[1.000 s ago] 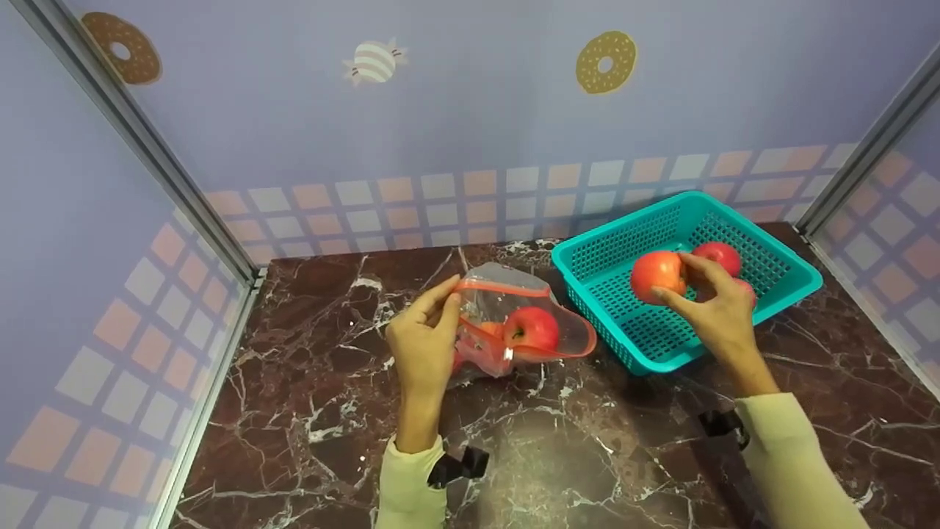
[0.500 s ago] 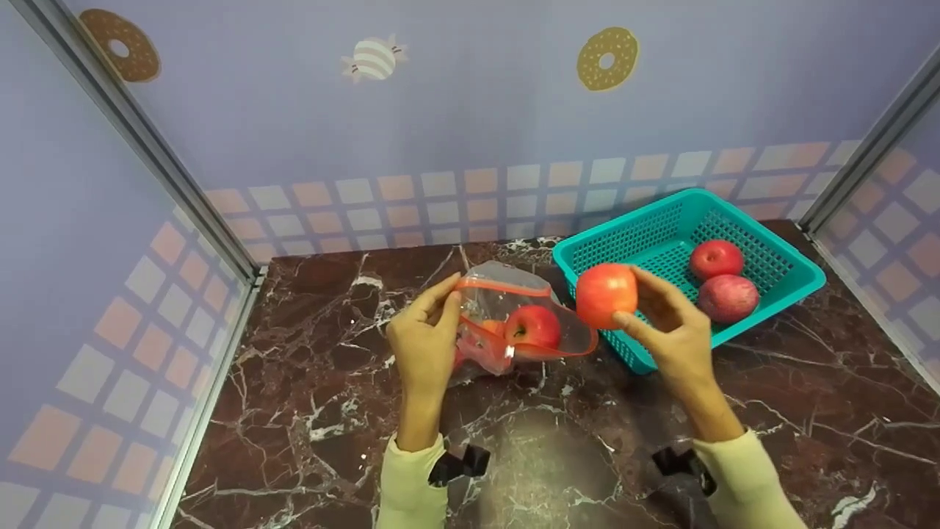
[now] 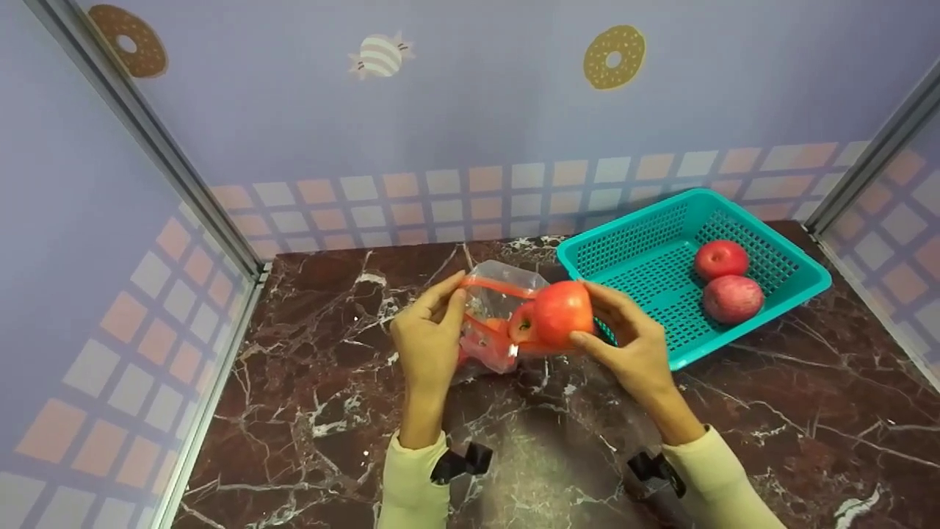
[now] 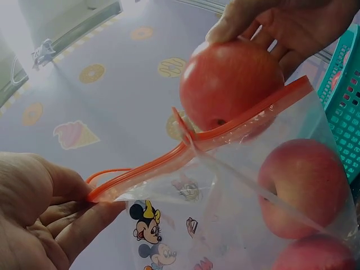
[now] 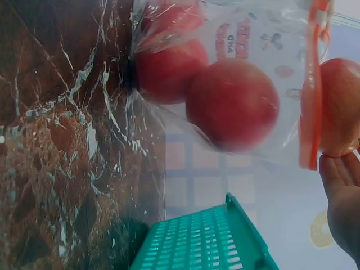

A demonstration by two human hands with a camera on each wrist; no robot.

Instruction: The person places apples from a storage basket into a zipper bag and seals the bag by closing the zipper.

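One hand, the left (image 3: pixel 427 334), pinches the orange rim (image 4: pixel 149 173) of a clear bag (image 3: pixel 507 272), thumb and fingers pressed together on its edge; apples (image 5: pixel 232 105) sit inside, below and right of that grip. At the bag's mouth, the right hand (image 3: pixel 633 345) holds a red apple (image 3: pixel 563 314), thumb and fingers spread to the fruit's width. Right of that grip, two more apples (image 3: pixel 734 299) lie touching in a teal basket (image 3: pixel 806 290).

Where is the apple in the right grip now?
In the head view, the apple is just right of centre, in the right grip, at the mouth of the clear bag, near the teal basket.
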